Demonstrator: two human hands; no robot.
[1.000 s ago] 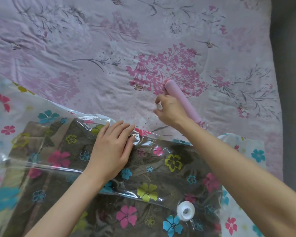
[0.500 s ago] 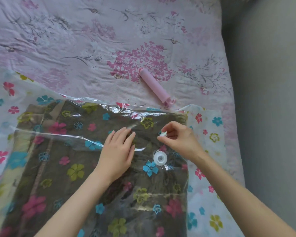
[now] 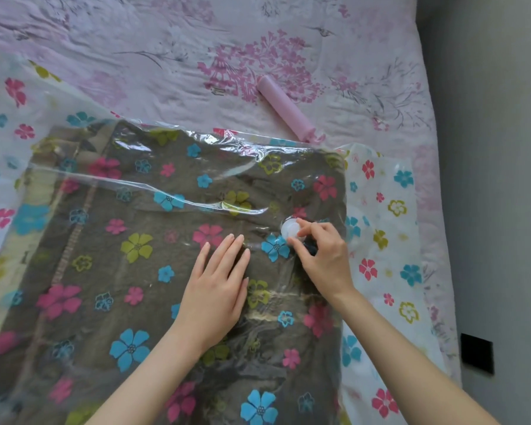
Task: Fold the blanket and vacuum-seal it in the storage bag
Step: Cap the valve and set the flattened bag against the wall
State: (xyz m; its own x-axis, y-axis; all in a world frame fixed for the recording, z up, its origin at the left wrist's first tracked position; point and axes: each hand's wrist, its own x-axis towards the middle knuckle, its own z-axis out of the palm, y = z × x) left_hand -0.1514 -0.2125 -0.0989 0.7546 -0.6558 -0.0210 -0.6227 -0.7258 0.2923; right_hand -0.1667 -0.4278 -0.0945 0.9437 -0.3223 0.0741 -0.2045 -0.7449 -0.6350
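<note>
A clear storage bag (image 3: 380, 191) printed with coloured flowers lies flat on the bed. Inside it is a folded brown blanket (image 3: 111, 240). My left hand (image 3: 218, 283) rests flat on the bag over the blanket, fingers straight. To its right, my right hand (image 3: 322, 256) pinches the round white valve cap (image 3: 291, 230) on the bag's valve, with thumb and fingers curled round it. A pink hand pump (image 3: 285, 110) lies on the bed beyond the bag's far edge, untouched.
The bag lies on a pink floral bedspread (image 3: 166, 56). The bed's right edge runs beside a grey floor (image 3: 488, 148). A small black square object (image 3: 477, 352) sits on that floor at lower right.
My right hand left the pink pump on the bed, came back over the bag holding a small white piece, and now pinches the valve cap. My left hand stayed flat on the bag.
</note>
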